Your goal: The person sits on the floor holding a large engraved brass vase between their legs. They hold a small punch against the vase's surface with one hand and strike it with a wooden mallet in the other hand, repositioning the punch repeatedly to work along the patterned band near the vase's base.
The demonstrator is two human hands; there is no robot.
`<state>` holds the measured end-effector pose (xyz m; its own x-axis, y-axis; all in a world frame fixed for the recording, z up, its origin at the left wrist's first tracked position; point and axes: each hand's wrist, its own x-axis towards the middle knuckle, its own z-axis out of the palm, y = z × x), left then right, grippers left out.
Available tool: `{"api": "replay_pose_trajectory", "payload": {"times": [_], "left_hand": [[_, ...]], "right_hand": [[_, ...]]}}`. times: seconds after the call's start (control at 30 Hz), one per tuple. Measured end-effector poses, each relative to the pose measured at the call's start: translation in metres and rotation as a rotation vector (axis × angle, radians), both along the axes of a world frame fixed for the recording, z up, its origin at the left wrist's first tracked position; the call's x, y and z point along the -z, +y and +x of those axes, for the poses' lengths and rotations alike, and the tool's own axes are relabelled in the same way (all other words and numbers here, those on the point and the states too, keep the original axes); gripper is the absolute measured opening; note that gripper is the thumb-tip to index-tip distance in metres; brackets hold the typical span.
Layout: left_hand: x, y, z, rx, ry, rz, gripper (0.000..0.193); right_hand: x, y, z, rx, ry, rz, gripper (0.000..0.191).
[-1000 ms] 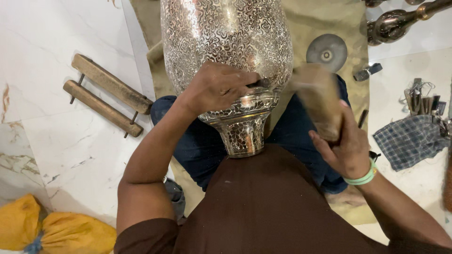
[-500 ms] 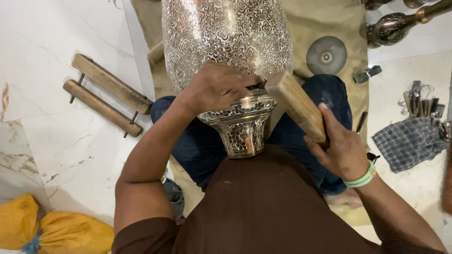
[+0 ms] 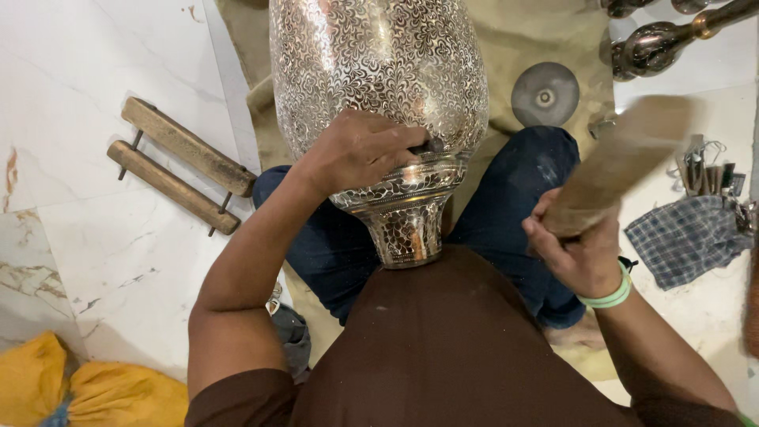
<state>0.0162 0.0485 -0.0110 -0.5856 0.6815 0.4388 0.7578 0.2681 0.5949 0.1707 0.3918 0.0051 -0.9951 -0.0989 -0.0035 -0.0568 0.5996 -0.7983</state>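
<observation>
My left hand lies curled on the shoulder of the big engraved metal vase, which rests across my lap with its neck toward my belly. My right hand grips a blurred wooden mallet, raised right of the vase and clear of it.

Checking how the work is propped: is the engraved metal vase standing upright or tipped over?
Tipped over: the engraved metal vase lies along the person's lap, narrow end toward their body, left hand on it.
</observation>
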Motion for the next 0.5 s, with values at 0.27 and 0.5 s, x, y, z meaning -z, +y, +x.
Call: {"api": "replay_pose_trajectory", "payload": {"times": [0.27,0.5], "left_hand": [[-0.006,0.003,-0.005,0.044,-0.124,0.0,0.025],[-0.019,0.008,-0.013,0.143,-0.157,-0.049,0.03]], "right_hand": [[0.012,-0.01,0.0,-0.05,0.15,0.054,0.068],[0.043,-0.012,0.014,0.042,0.08,-0.015,0.061]]}}
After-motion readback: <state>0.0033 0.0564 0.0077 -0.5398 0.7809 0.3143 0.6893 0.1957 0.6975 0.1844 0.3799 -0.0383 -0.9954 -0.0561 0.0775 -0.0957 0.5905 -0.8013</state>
